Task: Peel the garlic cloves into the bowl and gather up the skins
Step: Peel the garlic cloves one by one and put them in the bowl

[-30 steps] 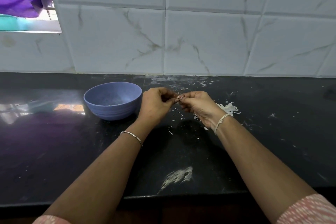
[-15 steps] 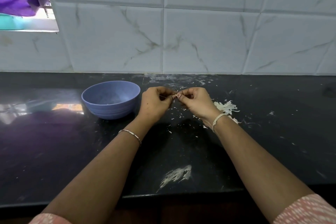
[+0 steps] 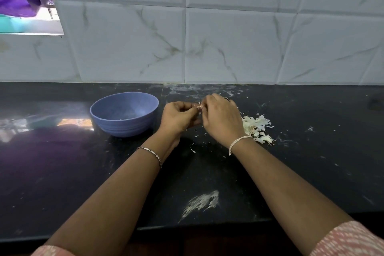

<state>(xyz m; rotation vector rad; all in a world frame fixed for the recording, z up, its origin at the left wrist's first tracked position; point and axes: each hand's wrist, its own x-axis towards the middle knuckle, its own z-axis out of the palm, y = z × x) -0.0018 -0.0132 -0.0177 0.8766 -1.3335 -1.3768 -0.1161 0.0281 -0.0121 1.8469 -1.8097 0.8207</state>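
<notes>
A garlic clove (image 3: 198,107) shows as a small pale bit between my two hands, above the black counter. My left hand (image 3: 179,117) pinches it with curled fingers. My right hand (image 3: 222,119) pinches it from the other side, fingers curled over it, hiding most of the clove. The blue bowl (image 3: 124,114) stands just left of my left hand; its contents are hard to make out. A pile of white garlic skins (image 3: 257,129) lies on the counter right behind my right wrist.
Small skin flecks (image 3: 195,143) are scattered on the black counter (image 3: 62,172) around my hands. A white smear (image 3: 202,201) marks the counter near its front edge. A tiled wall (image 3: 207,37) rises close behind.
Both hands stay together on the clove. My right hand has rolled over so its back faces up and now covers more of the clove.
</notes>
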